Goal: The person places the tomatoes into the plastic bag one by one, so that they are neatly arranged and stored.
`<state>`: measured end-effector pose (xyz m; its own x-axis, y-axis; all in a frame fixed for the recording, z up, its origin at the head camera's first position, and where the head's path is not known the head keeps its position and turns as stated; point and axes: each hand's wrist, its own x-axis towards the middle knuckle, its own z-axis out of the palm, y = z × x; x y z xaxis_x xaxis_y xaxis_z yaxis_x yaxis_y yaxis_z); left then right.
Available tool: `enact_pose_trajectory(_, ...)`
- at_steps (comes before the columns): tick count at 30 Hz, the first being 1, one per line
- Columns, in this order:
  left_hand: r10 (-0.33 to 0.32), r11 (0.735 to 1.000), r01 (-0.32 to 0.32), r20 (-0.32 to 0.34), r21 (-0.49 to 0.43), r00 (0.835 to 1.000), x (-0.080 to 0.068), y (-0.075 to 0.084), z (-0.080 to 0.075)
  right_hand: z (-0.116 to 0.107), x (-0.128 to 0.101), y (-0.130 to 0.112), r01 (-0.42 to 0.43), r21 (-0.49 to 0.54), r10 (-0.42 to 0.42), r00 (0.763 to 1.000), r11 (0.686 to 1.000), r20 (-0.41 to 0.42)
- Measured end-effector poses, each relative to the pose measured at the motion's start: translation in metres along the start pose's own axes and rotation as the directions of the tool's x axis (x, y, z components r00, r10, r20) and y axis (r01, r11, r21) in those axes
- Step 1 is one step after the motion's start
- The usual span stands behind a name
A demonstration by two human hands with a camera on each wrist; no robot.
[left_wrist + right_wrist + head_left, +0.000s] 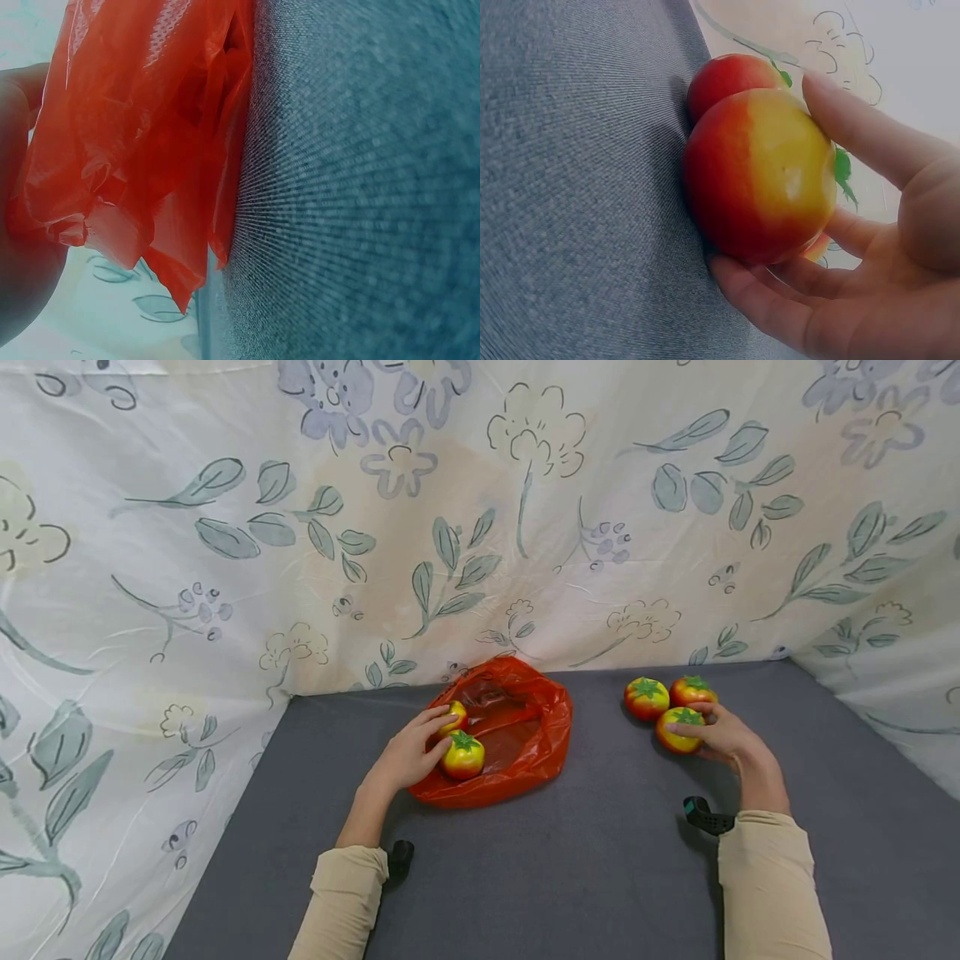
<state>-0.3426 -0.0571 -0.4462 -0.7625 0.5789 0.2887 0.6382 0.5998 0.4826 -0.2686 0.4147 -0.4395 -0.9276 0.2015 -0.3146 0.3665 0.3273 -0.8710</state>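
Two toy tomatoes already lie on the open red plastic bag (510,735) spread on the grey tabletop (585,860); three more remain outside it, so by the look of things the bagging stands a little under halfway. Of the pair on the bag, the nearer tomato (463,755) rests at the bag's front left, while the farther tomato (454,717) sits just behind it, at the bag's left rim. The left hand (408,756) lies at the bag's left edge, fingers curled against the plastic and touching both tomatoes; the left wrist view shows the crumpled red film pressed against the hand. Well to the right of the bag, the right hand (723,735) closes thumb and fingers around a red-and-yellow tomato (681,729), which appears to rest on the cloth. Two loose tomatoes (647,697) (692,691) sit just behind it, farther from the person. Both forearms stretch forward in beige sleeves (772,885), low over the tabletop.
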Motion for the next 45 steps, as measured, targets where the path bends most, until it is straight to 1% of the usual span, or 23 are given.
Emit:
enact_pose_trajectory(9,-0.005,1.0,0.005,0.002,0.001,1.0,0.0002,0.0004,0.0006,0.0006,0.0003,-0.0007,-0.008,0.02,0.008,1.0,1.0,0.002)
enact_pose_trajectory(19,-0.008,1.0,0.008,0.001,-0.002,1.0,0.0,0.0013,0.0,-0.001,-0.0025,-0.0027,-0.003,-0.008,0.003,1.0,1.0,-0.004)
enact_pose_trajectory(30,-0.004,1.0,0.004,0.003,0.001,1.0,0.0002,0.0023,0.0006,-0.0057,-0.0042,-0.0037,-0.012,-0.015,0.013,0.999,1.0,0.047)
enact_pose_trajectory(35,-0.013,1.0,0.013,0.007,-0.003,1.0,0.0001,0.0017,-0.0003,-0.0049,-0.0041,-0.0063,-0.009,-0.01,0.01,0.998,1.0,0.069)
enact_pose_trajectory(45,-0.018,1.0,0.018,0.012,-0.005,1.0,0.0008,0.0017,-0.0026,-0.0062,-0.0061,-0.0075,0.002,0.0,-0.002,0.999,1.0,0.047)
